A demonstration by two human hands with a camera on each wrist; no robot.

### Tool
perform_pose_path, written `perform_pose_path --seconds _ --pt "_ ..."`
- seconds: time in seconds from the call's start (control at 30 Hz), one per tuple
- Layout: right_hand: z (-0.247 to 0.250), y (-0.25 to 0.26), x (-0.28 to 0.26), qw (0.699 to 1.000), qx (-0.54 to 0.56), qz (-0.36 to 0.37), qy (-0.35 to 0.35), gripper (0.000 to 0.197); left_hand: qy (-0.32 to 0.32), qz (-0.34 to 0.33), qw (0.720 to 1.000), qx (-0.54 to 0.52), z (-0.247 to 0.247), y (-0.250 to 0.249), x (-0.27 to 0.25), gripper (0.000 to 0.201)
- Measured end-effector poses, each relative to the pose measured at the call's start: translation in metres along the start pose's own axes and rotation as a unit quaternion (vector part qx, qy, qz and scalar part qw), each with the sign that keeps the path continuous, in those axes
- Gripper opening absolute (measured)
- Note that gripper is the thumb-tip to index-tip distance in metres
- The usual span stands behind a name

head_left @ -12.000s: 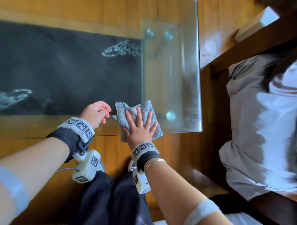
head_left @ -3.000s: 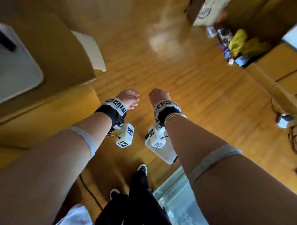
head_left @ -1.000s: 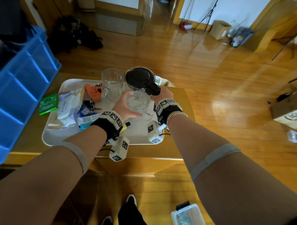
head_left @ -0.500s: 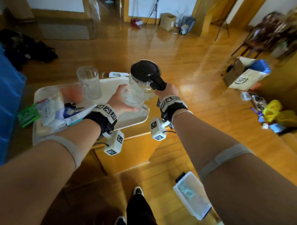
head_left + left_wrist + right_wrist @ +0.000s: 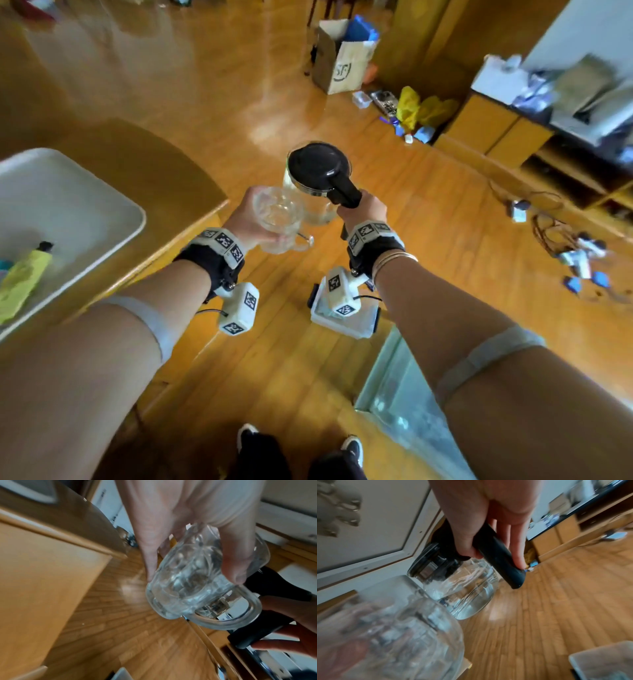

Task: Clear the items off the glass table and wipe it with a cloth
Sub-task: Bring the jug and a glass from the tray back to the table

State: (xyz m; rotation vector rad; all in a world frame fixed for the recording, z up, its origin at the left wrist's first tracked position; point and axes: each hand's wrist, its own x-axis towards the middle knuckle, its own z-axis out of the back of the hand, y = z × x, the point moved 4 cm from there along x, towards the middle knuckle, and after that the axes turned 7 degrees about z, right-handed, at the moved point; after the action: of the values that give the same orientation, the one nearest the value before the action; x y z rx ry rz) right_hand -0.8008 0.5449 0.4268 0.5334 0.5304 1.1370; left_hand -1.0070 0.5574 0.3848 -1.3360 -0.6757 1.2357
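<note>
Shiny wood floor [image 5: 212,82] all around, seen from high up. Over that floor, held up in the air: a glass mug [image 5: 279,219] in the left hand [image 5: 245,222], fingers and thumb wrapped round its body, with its handle free and pointing down. Just right of the mug, close but maybe not touching, a glass jug [image 5: 317,192] with a black lid, right hand [image 5: 363,210] curled tight round its black handle. Left of the mug, on a wood cabinet [image 5: 164,178], a white tray [image 5: 68,212] with a yellow thing [image 5: 22,281] inside. Below and right of the mug, near the feet, a corner of the glass table [image 5: 397,394]. Far past the mug, a brown paper bag [image 5: 342,65] and small mess on the floor.
</note>
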Motion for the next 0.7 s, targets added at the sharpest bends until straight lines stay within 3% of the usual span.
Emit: perform_pose_path --seconds 0.13,0.33,0.5,0.7 --pt "0.053 -0.101 -0.014 0.995 0.012 -0.08 -0.05 0.035 0.076 0.0 0.995 0.067 -0.103 -0.012 0.018 0.118" --pt "0.133 -0.264 -0.048 0.971 0.036 -0.202 -0.125 0.031 0.175 0.02 0.981 0.079 -0.272 -0.009 0.038 0.099" --pt "0.19 -0.399 -0.071 0.945 0.055 -0.279 -0.161 0.03 0.194 0.003 0.969 0.15 -0.408 -0.002 0.056 0.096" --pt "0.233 -0.544 -0.078 0.924 0.05 -0.347 -0.154 0.03 0.213 0.021 0.962 0.172 -0.549 0.024 0.088 0.098"
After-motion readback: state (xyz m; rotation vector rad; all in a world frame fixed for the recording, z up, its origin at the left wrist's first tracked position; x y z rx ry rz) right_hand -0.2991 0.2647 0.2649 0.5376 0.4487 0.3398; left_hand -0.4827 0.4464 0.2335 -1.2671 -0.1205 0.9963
